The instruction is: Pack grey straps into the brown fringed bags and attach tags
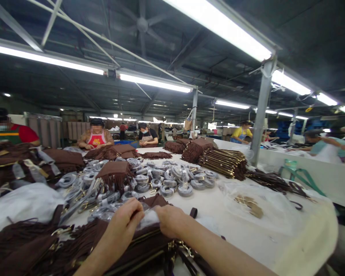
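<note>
My left hand (125, 219) and my right hand (169, 219) meet at the near edge of the white table (218, 218). Both are closed in a pinch on a piece of clear plastic wrapping (148, 218) that lies on top of a brown fringed bag (138, 245) with a gold zipper and clasps. The fingertips of both hands press into the plastic, almost touching each other. More brown fringed bags (23, 245) lie to the left of my left forearm.
Several coiled straps in clear wrap (172, 178) cover the middle of the table, around one upright brown fringed bag (115, 172). Stacked brown bags (224, 161) sit at the back right. A clear plastic bag (255, 207) with gold hardware lies right. Other people work at the far side and left.
</note>
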